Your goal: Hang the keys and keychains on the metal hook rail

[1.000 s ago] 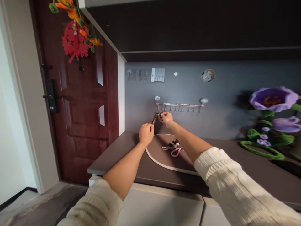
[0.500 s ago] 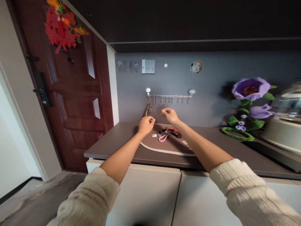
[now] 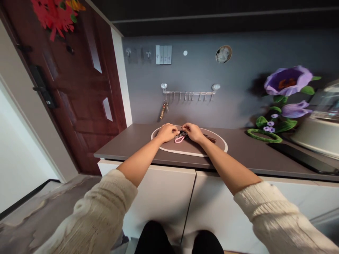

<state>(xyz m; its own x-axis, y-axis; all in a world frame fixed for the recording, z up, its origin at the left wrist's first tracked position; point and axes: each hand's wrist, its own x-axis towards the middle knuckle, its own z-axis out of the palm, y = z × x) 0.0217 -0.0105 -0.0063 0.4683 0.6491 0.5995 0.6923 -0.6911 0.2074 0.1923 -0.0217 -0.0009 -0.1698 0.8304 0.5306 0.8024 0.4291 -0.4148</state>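
Note:
On an oval mat point(image 3: 196, 150) with a pale rim, both hands meet over a bunch of keys point(image 3: 182, 135) with a pink strap point(image 3: 180, 139). My left hand point(image 3: 168, 133) is closed at the left side of the bunch, its fingertips on the keys. My right hand point(image 3: 192, 132) pinches at the dark upper part of the same bunch. The fingers partly hide what they grip. A brown, flat item point(image 3: 211, 139) lies beyond my right wrist, partly covered. Above, a set of keys with a gold-brown fob point(image 3: 162, 111) hangs from the left end of a hook rail point(image 3: 189, 93).
The dark countertop point(image 3: 243, 151) runs over white cabinets point(image 3: 159, 197). At right stand purple flowers point(image 3: 288, 83), a dark flat slab point(image 3: 302, 158) and a white appliance with a clear top point(image 3: 317, 134). A dark red door point(image 3: 87, 106) is at left; a dark shelf point(image 3: 212, 21) overhangs.
Both hands have come down from in front of the hook rail to the keys on the mat. The view has tilted downward; the hanging keys stay on the rail.

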